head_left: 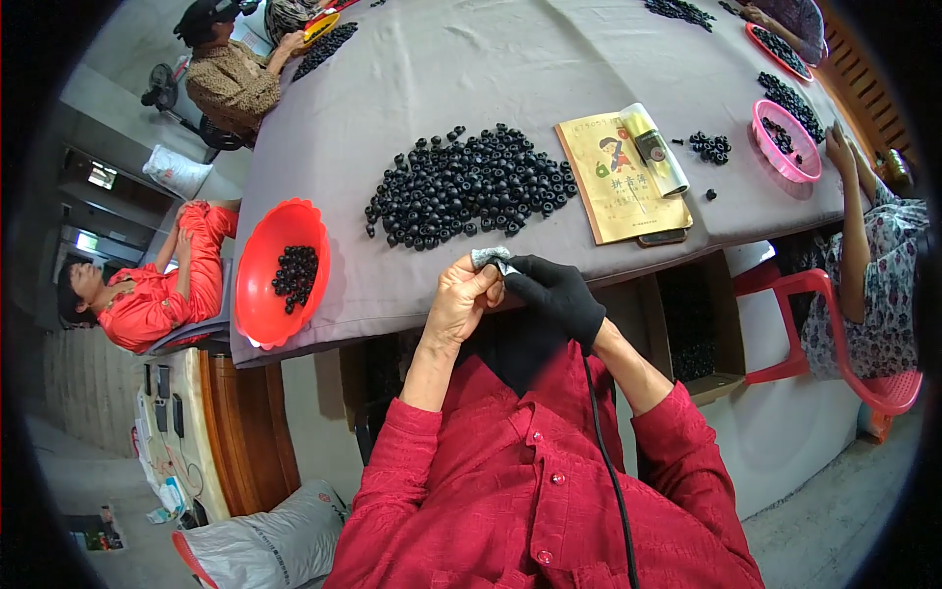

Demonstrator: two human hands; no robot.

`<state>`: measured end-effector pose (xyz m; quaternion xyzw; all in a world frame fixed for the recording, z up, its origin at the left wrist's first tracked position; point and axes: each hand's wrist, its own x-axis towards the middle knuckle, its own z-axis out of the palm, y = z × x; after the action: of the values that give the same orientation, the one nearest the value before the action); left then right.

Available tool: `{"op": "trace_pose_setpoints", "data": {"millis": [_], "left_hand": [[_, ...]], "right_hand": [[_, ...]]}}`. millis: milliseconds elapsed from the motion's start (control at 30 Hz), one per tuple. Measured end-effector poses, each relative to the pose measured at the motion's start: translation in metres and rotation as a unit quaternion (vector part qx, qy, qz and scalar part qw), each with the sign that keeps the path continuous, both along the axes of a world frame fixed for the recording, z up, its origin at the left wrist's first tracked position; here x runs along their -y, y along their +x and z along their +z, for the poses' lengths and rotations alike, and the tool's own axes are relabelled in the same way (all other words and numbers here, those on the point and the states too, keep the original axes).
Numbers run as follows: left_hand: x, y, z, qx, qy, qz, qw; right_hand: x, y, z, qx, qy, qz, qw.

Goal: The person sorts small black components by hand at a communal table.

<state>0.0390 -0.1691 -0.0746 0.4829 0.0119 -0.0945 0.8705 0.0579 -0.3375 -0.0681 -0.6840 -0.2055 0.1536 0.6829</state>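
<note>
My bare left hand (461, 297) is closed, pinching a small grey-white piece of fabric (490, 256) just off the table's front edge. My right hand (561, 298) wears a black glove, and its fingers are pressed together against the other side of that fabric. Whether the piece is a knitted finger cover or a rag I cannot tell. Beyond my hands lies a broad heap of small round black parts (471, 187), many showing a hole. To the left, a red scalloped bowl (257, 257) holds more of these black parts.
A yellow notebook (594, 191) with a clear-and-yellow packet (655, 152) on it lies right of the heap, a dark phone (662, 238) partly beneath. Farther right are a small black cluster (710, 147) and a pink basket (805, 173). Several people sit around the grey-covered table (461, 74).
</note>
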Motion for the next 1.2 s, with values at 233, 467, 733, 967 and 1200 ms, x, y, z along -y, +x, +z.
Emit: {"op": "trace_pose_setpoints", "data": {"millis": [233,467,733,967,1200], "left_hand": [[0.0024,-0.0014,0.0032,0.007,0.016,0.007,1.0],[0.0036,-0.0022,0.003,0.001,0.026,0.018,1.0],[0.0011,-0.0015,0.0017,0.006,0.048,0.011,0.999],[0.0017,-0.0021,0.0021,0.014,0.049,0.0,0.999],[0.0016,-0.0012,0.0032,-0.005,-0.014,-0.001,1.0]], "right_hand": [[-0.0002,0.002,-0.0009,-0.006,-0.011,0.004,1.0],[-0.0034,0.0021,-0.0026,-0.025,0.007,0.003,1.0],[-0.0054,0.0039,-0.0027,-0.034,-0.002,-0.002,0.999],[-0.0049,0.0052,-0.004,-0.05,-0.029,-0.006,0.998],[0.0007,0.0032,-0.007,0.0,0.015,0.011,1.0]]}}
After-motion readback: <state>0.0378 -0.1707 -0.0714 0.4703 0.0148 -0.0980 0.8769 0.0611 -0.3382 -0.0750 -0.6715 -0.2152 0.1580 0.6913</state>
